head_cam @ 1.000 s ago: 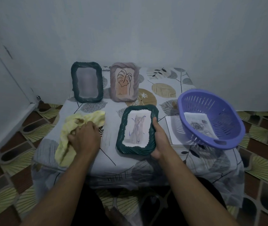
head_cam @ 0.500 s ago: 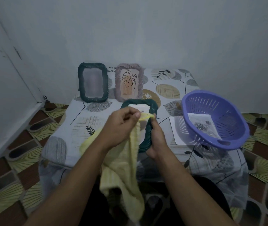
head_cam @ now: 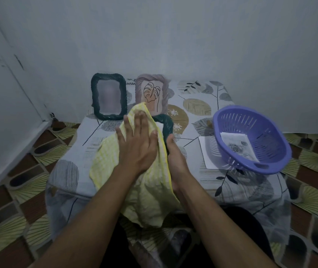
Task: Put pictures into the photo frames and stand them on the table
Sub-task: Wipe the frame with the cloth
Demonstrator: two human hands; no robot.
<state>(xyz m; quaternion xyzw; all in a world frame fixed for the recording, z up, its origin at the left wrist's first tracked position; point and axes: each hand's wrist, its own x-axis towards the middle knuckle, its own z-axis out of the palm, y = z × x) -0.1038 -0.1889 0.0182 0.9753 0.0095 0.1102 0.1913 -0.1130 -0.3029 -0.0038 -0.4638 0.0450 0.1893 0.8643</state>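
Note:
A dark green frame (head_cam: 165,124) is held upright above the table's front by my right hand (head_cam: 174,157), which grips its right edge. A yellow cloth (head_cam: 146,192) hangs over most of that frame, and my left hand (head_cam: 137,140) presses flat on the cloth with fingers spread. At the back of the table stand two frames: a dark green one (head_cam: 108,98) with a blurred picture and a pinkish one (head_cam: 155,93) with a leaf drawing. More pictures (head_cam: 237,146) lie in the purple basket (head_cam: 251,140).
The small table (head_cam: 202,105) has a leaf-print cloth and stands against a grey wall. A white sheet (head_cam: 207,153) lies under the basket at the right. Patterned floor tiles surround the table on both sides.
My left hand picked the yellow cloth up from the table's left side and laid it over the green frame. My right hand lifted that frame from flat to upright.

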